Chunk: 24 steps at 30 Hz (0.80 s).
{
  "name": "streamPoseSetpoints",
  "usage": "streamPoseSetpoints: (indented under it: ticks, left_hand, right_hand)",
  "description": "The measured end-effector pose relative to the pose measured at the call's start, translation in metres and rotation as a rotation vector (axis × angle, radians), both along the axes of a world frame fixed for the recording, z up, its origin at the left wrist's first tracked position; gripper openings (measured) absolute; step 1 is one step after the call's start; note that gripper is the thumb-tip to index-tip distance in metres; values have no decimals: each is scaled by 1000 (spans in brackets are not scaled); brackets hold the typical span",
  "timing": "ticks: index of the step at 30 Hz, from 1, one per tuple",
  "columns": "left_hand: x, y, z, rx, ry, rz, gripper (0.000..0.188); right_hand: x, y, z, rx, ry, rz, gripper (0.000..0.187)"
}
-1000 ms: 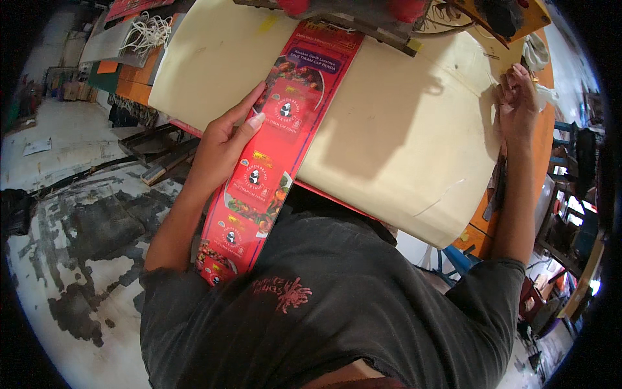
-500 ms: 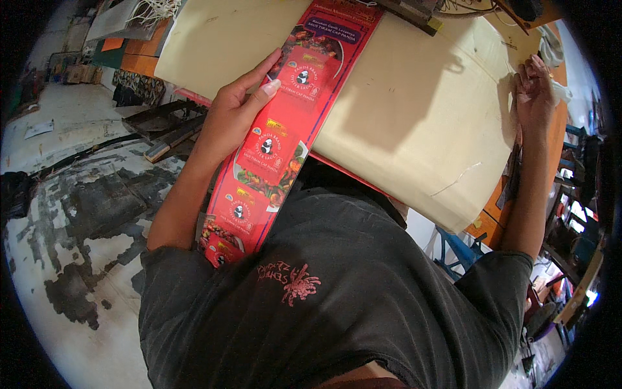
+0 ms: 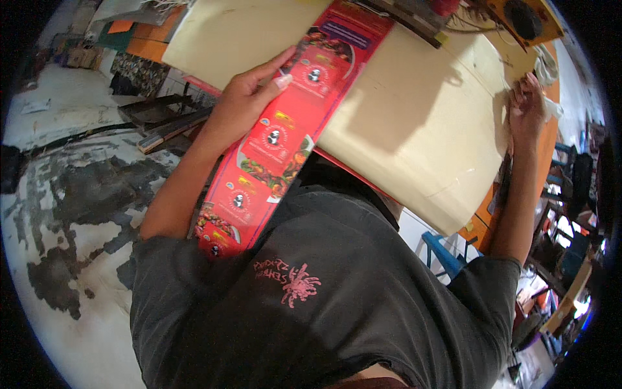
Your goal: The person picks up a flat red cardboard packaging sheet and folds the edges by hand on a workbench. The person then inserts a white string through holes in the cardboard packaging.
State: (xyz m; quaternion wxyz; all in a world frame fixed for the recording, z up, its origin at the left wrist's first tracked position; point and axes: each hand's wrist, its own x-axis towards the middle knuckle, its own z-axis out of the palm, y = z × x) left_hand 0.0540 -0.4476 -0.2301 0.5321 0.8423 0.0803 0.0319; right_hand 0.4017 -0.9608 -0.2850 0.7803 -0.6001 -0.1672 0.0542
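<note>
A long red printed plastic strip (image 3: 262, 162) with panda pictures and food photos slants across the table, from my lap up to a dark metal bar (image 3: 405, 19). My left hand (image 3: 249, 104) grips its left edge, the thumb lying on top and the other fingers partly hidden. The lower end of the strip rests against my dark shirt, beside my left forearm. At the table's right edge lies my right hand (image 3: 528, 113), fingers loosely bent and apart, with nothing visible in it. A whitish cloth (image 3: 547, 68) is close to those fingers.
A cream sheet covers the table (image 3: 414, 162), over an orange wooden top. Cables and a yellow box with a round dark opening (image 3: 518, 19) stand at the far right. Dark metal pieces (image 3: 172, 126) are left of the table. A blue frame (image 3: 447, 256) shows below its right corner.
The whole view has shifted and tilted slightly. My left hand keeps its hold on the strip at about the same spot. The fingers of my right hand have bent a little more.
</note>
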Motion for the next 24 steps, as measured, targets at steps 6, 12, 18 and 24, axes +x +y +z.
streamPoseSetpoints:
  ticks: [6, 12, 18, 24]
  left_hand:
    - [-1, -1, 7, -22, 10, 25, 52]
    - [0, -2, 8, -76, 35, 37, 53]
    - [1, -3, 7, -54, 23, 31, 53]
    - [1, -6, 8, -51, 61, 53, 54]
  right_hand:
    - [-31, 46, 36, 94, 116, -7, 13]
    - [-33, 49, 36, 177, 179, -10, 13]
    - [-21, 37, 25, 208, 172, 60, 22]
    - [-24, 39, 24, 197, 170, 20, 23]
